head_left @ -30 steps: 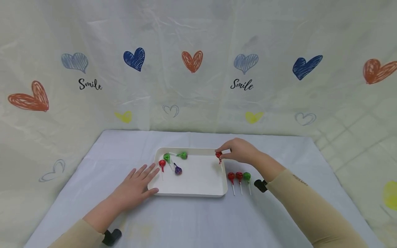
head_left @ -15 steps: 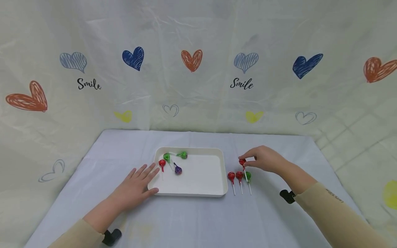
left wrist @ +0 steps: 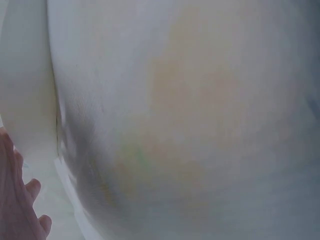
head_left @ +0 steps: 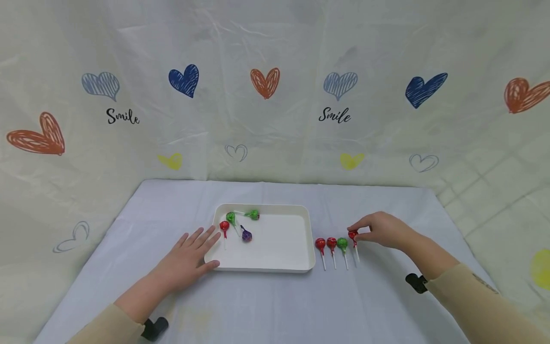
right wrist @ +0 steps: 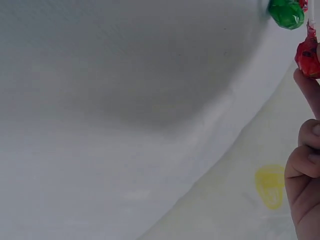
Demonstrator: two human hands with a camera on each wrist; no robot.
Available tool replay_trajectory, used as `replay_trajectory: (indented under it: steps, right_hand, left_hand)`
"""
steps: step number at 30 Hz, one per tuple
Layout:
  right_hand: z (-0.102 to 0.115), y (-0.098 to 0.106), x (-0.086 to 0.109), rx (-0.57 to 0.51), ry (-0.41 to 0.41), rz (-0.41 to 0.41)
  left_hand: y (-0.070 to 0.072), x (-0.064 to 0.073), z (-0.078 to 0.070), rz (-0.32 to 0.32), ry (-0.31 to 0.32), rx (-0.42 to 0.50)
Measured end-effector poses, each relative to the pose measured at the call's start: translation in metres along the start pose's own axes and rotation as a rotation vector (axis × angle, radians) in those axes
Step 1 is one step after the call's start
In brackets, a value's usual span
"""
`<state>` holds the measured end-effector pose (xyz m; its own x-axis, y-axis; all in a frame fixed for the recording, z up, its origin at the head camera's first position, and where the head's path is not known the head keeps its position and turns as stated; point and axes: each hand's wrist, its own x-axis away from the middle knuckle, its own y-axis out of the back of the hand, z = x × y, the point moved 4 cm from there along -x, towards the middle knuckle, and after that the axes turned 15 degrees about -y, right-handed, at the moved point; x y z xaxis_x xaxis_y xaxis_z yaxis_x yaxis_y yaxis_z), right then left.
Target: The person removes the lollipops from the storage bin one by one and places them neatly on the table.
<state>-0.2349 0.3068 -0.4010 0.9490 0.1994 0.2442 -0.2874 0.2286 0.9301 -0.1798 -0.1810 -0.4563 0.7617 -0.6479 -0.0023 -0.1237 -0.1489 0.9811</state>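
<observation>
My right hand (head_left: 384, 231) pinches the wrapped head of a red lollipop (head_left: 353, 235) between thumb and forefinger, its white stick pointing toward me. In the right wrist view this red lollipop (right wrist: 307, 59) shows at the fingertips. Just left of it lies a green lollipop (head_left: 342, 243), followed by two red lollipops (head_left: 332, 243), all side by side with sticks toward me. My left hand (head_left: 186, 258) rests with spread, straight fingers on the left edge of a white tray (head_left: 275, 270). Inside the tray lie a red lollipop (head_left: 224, 225), a purple one (head_left: 247, 236) and two green ones (head_left: 254, 215).
A white cloth (head_left: 266, 310) covers the table. Behind it hangs a pale curtain (head_left: 292, 129) printed with hearts and the word Smile. A black wrist camera (head_left: 416, 283) sits under the right sleeve, another (head_left: 155, 328) under the left.
My right hand has carried the red lollipop from the tray's right rim rightward and toward me, to the right end of the row. The left hand has stayed in place.
</observation>
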Motion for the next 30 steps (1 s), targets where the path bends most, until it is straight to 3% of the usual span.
replay_trajectory:
  steps: [11,30]
  right_hand:
    - [-0.015,-0.022,-0.007,0.000,-0.058,0.069]
    - [-0.011,-0.022,-0.006,-0.026,-0.013,0.069]
  left_hand:
    - [0.000,-0.001,0.000,0.010,-0.010,0.007]
    - [0.000,0.000,0.001,-0.003,-0.021,-0.004]
